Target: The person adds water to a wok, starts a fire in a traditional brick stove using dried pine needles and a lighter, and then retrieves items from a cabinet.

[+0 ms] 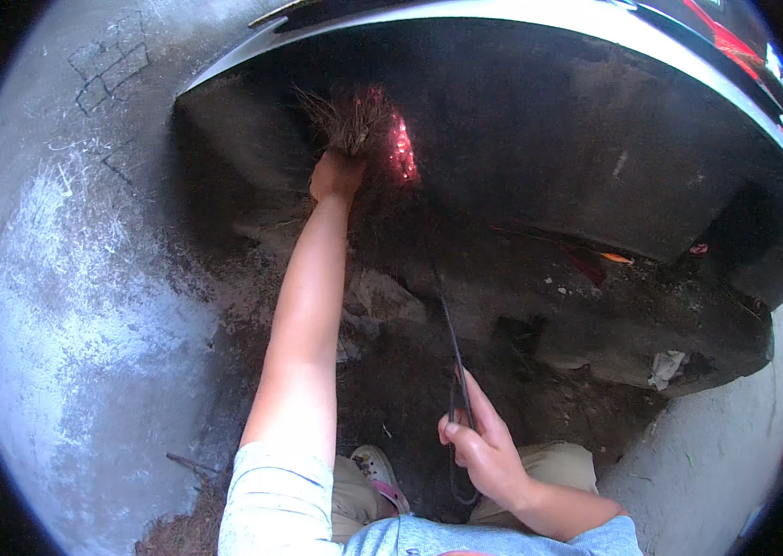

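My left hand [337, 177] grips a bundle of dry, brown plant stalks or needles [350, 125] at the soot-dark front of a masonry stove [544, 139]. Just right of the bundle, red embers glow [403, 149] in a narrow patch. Some red light also shows behind the bundle's top. My right hand [489, 445] is closed around the looped handle of thin metal fire tongs [448, 320], low in front of my knees. The tongs slant up toward the embers. Their far end is lost in the dark.
A sooty ledge runs along the right, with crumpled paper [667, 368] and a small orange object [616, 258] nearby. Dry plant litter [186, 518] lies on the floor at lower left, below a stained wall [86, 313]. My clog-like shoe [377, 465] is below.
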